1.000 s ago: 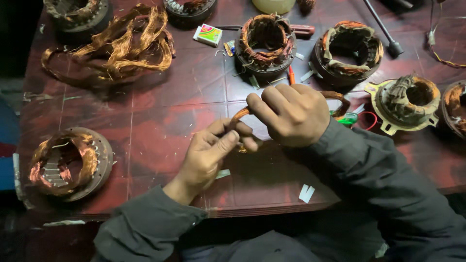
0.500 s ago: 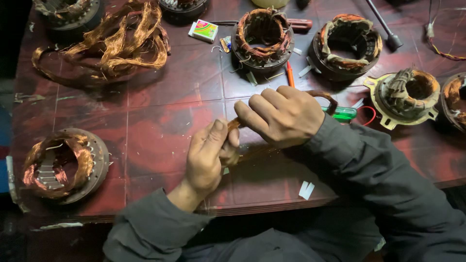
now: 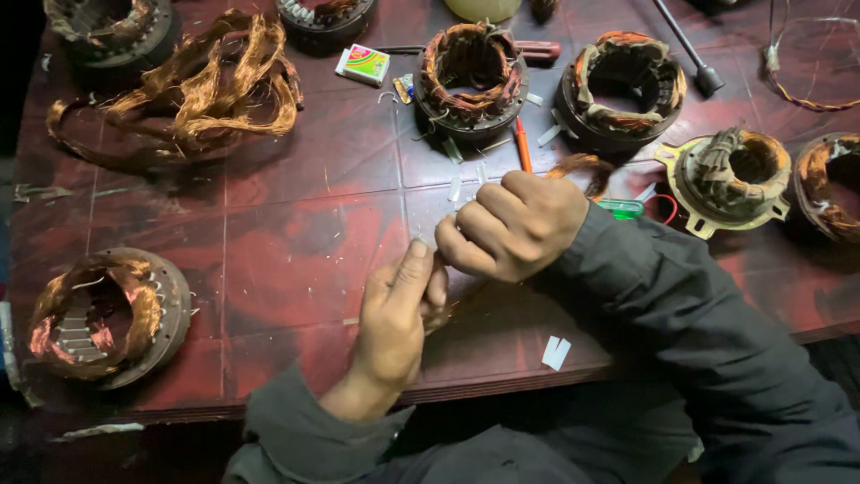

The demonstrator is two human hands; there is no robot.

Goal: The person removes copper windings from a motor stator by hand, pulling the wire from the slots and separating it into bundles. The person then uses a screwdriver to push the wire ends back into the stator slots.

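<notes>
Both hands meet at the middle of the red table (image 3: pixel 296 242). The right hand (image 3: pixel 515 224) is curled into a fist around a small copper wire coil (image 3: pixel 582 168), whose loop shows at its 1 o'clock. The left hand (image 3: pixel 399 314), at its 7 o'clock, pinches the coil's near end between thumb and fingers. Judging by the table, much is left: a loose wire bundle (image 3: pixel 197 90) at 10 o'clock, several wound motor cores (image 3: pixel 470 76) around.
</notes>
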